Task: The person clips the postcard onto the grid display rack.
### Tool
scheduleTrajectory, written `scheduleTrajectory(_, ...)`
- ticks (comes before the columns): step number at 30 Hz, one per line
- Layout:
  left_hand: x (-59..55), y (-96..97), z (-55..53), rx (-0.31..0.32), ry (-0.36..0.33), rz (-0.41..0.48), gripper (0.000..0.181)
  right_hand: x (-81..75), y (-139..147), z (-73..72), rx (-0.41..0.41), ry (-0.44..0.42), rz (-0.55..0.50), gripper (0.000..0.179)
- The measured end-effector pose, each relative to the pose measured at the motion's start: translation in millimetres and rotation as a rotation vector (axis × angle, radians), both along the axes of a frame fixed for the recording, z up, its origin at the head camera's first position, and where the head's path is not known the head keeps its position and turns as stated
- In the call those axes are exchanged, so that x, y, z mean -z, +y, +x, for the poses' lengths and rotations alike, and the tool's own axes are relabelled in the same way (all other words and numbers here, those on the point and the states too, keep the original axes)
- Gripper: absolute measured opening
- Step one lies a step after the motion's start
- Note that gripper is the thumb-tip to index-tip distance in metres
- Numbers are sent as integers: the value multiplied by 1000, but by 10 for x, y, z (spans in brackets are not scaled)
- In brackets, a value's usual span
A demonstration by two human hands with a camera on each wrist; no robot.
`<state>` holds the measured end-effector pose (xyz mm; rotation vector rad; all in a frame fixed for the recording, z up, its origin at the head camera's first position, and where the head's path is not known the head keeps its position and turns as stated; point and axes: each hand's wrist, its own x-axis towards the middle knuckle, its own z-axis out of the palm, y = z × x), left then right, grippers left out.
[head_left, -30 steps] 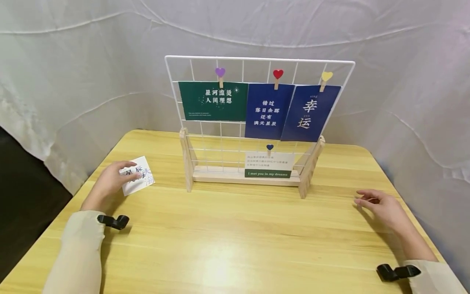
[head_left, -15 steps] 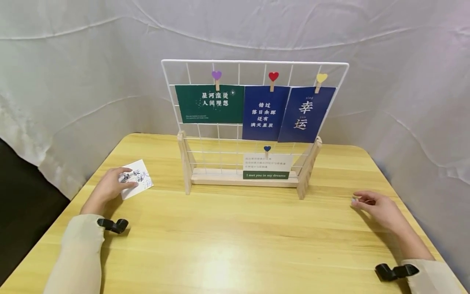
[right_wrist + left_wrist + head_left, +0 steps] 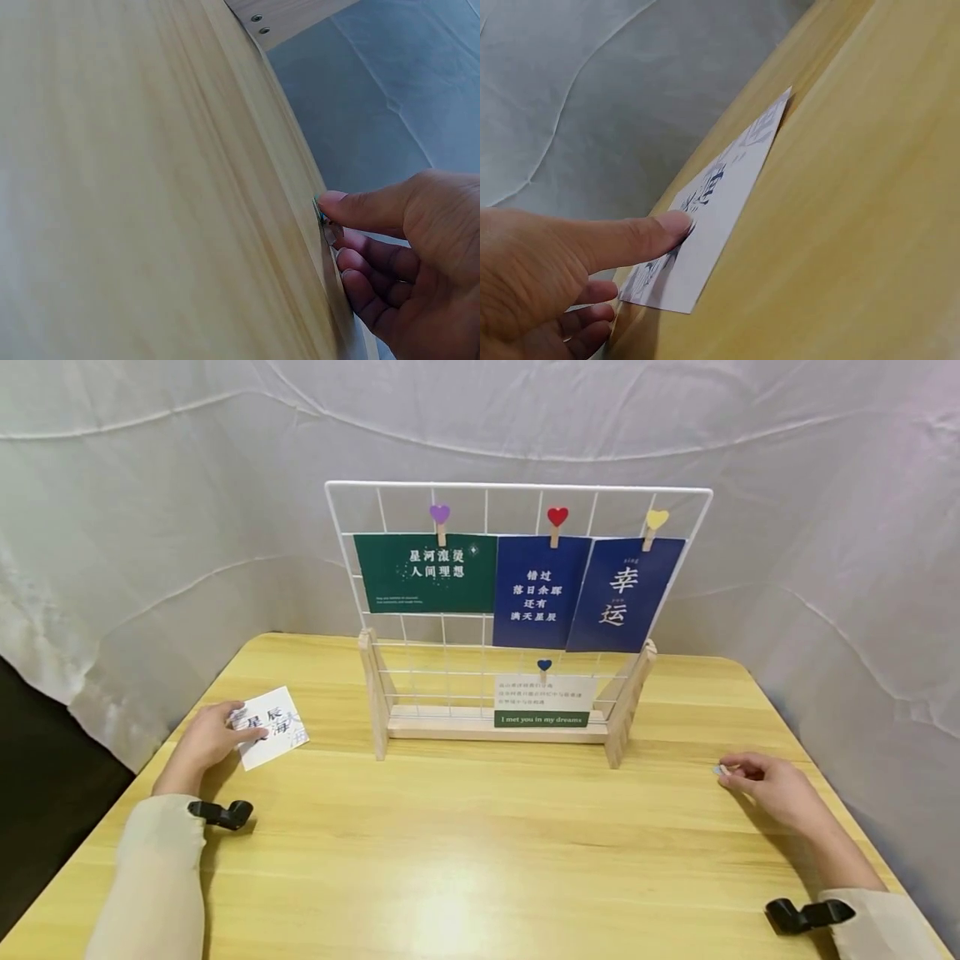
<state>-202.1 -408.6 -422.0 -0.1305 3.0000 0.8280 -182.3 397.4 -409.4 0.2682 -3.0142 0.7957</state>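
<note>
My left hand [image 3: 204, 739] is at the left of the table, over a white square card [image 3: 283, 739] with dark brush lettering. In the left wrist view the straight thumb [image 3: 649, 234] lies over the card's face, and the other fingers are by its near edge. The card looks flat on the wood. On the right, my right hand [image 3: 776, 785] pinches a small clothespin with a light-blue end [image 3: 720, 770] between thumb and fingers, low over the table. Most of the clothespin is hidden by the fingers.
A white wire grid [image 3: 525, 487] on a wooden stand [image 3: 498, 735] stands mid-table. Heart-topped clothespins hold a green card [image 3: 435, 589], two blue cards [image 3: 534, 602] and a white-and-green card [image 3: 542, 718] on it. White cloth [image 3: 480, 418] hangs behind.
My left hand has drawn back leftward across the card, uncovering more of its lettering. The right hand's fingers have closed a little, and the light-blue end has come into view between them.
</note>
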Motion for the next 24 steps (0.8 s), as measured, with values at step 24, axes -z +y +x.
scheduleTrajectory(24,39,-25,13,-41,5,13,99,9,-12,9,-8,42,35,31)
